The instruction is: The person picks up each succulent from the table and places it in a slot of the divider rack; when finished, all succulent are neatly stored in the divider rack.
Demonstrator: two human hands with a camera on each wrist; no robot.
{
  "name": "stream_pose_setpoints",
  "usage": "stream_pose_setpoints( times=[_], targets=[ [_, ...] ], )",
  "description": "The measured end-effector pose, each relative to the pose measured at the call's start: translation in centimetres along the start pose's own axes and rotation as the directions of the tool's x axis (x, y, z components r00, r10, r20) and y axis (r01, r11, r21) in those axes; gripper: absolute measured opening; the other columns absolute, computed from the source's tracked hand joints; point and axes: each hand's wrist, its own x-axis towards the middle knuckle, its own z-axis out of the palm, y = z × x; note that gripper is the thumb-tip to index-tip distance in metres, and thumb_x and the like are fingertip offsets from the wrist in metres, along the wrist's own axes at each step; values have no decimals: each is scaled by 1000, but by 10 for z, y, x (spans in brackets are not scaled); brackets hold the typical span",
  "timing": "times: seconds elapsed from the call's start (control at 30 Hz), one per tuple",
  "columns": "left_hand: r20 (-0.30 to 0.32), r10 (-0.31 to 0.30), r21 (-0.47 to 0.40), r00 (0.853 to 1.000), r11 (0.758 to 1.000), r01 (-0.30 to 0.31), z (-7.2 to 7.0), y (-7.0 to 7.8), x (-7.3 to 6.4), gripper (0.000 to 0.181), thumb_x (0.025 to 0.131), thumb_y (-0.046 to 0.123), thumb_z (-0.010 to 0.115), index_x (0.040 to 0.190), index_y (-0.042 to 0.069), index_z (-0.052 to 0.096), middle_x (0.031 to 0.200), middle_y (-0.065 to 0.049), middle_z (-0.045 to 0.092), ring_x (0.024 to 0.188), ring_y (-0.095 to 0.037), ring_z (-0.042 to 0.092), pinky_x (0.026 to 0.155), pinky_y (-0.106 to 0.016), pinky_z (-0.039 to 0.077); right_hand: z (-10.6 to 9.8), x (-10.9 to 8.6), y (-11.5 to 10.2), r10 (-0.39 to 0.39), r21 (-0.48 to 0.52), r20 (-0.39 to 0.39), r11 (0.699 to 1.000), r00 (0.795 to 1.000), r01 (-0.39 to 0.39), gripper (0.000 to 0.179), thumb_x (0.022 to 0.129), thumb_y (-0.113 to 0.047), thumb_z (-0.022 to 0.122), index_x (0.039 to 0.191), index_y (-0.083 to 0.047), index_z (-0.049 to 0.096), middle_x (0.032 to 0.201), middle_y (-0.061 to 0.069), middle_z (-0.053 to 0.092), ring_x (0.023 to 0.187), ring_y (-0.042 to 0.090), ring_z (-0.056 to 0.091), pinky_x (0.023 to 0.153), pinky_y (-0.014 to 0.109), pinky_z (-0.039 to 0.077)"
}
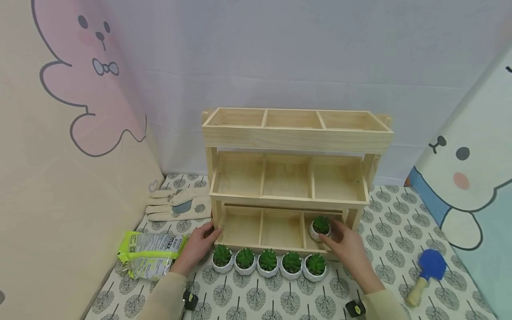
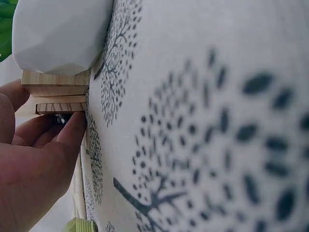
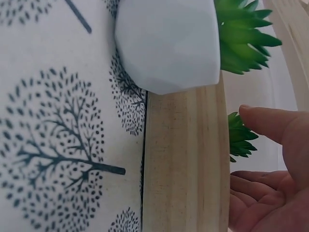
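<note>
In the head view, a potted succulent (image 1: 321, 226) in a white pot is in the bottom-right compartment of a three-tier wooden planter shelf (image 1: 286, 202). My right hand (image 1: 347, 242) holds this pot from the right, thumb toward its front. The right wrist view shows the hand (image 3: 270, 193) beyond the wooden front board (image 3: 186, 159), which hides the pot and the contact. At the shelf's lower left end, my left hand (image 1: 199, 244) grips the wooden edge. In the left wrist view, its thumb and fingers (image 2: 72, 133) lie around the end boards (image 2: 60, 107).
Several white-potted succulents (image 1: 268, 263) line up before the shelf. Left lie pale gloves (image 1: 180, 205) and a green-and-white bag (image 1: 150, 254). A blue trowel (image 1: 431, 265) with a wooden handle lies right, on the tree-patterned cloth (image 1: 256, 295). A curtain (image 1: 288, 53) hangs behind.
</note>
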Motion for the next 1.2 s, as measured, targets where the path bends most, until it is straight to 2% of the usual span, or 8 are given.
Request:
stream_pose_setpoints(
  times=[0.17,0.33,0.6,0.87,1.03,1.2],
  targets=[
    [-2,-2,-4,1000,1000,2,0,-1,1,56,107,34,64,152,2,53,145,-21,59,135,-38,56,113,-54,44,-3,-7,1,-3,41,-13,999,1000,4,77,96,-37,78,151,6,47,145,30,55,127,46,60,107,55,49],
    [-9,-10,-6,1000,1000,10,0,-1,1,56,107,32,64,152,2,53,144,-20,61,133,-38,57,113,-54,45,-4,-13,-1,36,51,-10,998,999,-35,81,96,-44,77,152,6,46,145,29,55,125,43,62,106,54,51],
    [-10,-20,-5,1000,1000,20,0,0,0,56,106,33,64,153,3,53,146,-20,59,135,-38,55,113,-54,44,-4,-19,2,36,82,-17,996,999,-34,80,97,-43,76,152,7,45,145,29,56,124,43,63,104,52,52],
    [-4,-16,-13,1000,1000,16,0,-1,-1,58,107,33,63,155,4,50,150,-20,55,139,-38,52,115,-53,41,-3,-29,1,-19,95,-48,995,999,24,74,96,-35,78,151,5,48,143,28,58,119,45,66,96,51,58],
    [-7,-11,-11,1000,1000,10,0,-2,-1,58,107,32,63,155,4,49,150,-21,54,138,-38,52,115,-54,42,-4,-37,-1,-19,130,-51,991,999,25,73,95,-31,80,150,5,49,144,26,58,122,46,63,97,53,57],
    [-11,-18,-9,1000,1000,18,1,-1,0,58,107,33,64,156,5,49,151,-20,54,139,-38,51,115,-53,42,-5,-42,1,-32,135,-62,990,998,40,72,94,-33,81,150,3,51,143,23,60,120,46,65,98,56,55]
  ],
)
